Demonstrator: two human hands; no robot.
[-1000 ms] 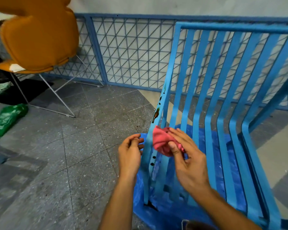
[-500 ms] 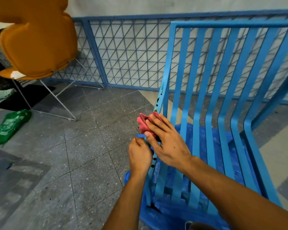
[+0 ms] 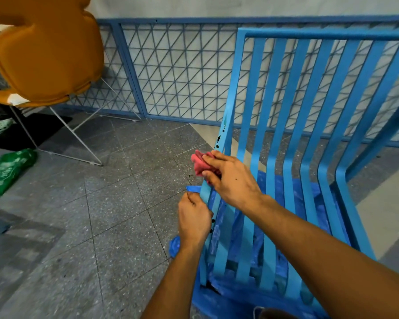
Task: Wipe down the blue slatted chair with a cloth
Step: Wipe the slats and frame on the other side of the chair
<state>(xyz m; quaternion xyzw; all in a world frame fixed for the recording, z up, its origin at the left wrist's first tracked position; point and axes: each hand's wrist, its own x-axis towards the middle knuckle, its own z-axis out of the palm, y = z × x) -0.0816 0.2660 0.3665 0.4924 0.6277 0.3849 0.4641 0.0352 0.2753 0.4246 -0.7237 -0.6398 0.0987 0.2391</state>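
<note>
Right hand (image 3: 233, 180): fingers clenched on bunched pink cloth (image 3: 202, 165), pressed against left edge slat of blue chair (image 3: 293, 143), as half a second ago. Dark spots on slat just above cloth, more below. Left hand (image 3: 194, 218): closed on same slat below the cloth; it hung free of the chair a second ago. Blue sheet (image 3: 240, 293) beneath chair. Far left of grip: orange chair (image 3: 46, 49), green bottle (image 3: 8, 171) on tiled floor (image 3: 101, 215)
</note>
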